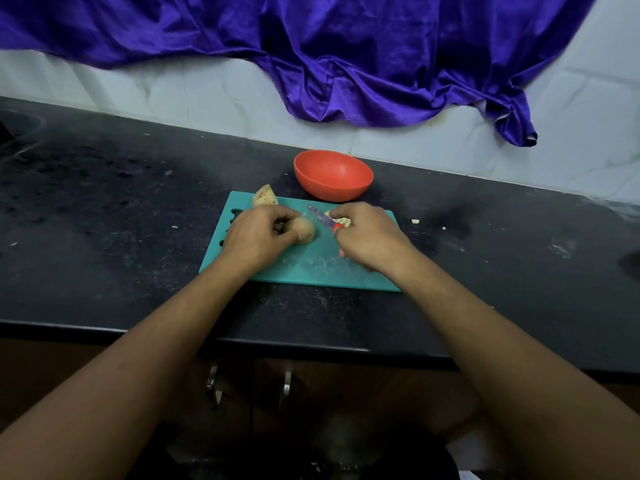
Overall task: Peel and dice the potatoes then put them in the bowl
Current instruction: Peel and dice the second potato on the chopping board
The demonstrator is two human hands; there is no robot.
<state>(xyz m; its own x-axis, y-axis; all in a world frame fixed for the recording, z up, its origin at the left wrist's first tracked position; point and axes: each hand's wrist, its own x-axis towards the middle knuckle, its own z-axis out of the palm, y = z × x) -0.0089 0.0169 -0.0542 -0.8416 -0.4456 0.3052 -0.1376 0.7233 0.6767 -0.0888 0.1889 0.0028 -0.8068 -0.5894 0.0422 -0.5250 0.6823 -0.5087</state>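
Holding the potato down on the teal cutting board, the left hand has its grip curled over the near end, fingers and thumb wrapped round it, with the rounded far end poking out toward the middle of the board. The right hand has its grip pressed together round the orange handle of the knife. The blade points away and to the left, lifted just beside the potato and not touching it.

A skin-covered chunk lies at the far left corner of the board, and a few pale bits show under the right hand's fingers. The orange bowl stands on the dark bench just behind the board, and it looks to have nothing in it.

This reads as the cutting step about to start on this potato; whether its skin is fully off I cannot tell. The next move calls for bringing the blade over the exposed end and keeping the left fingertips tucked back from the edge. The round potato may roll, so a first flat cut would steady it.
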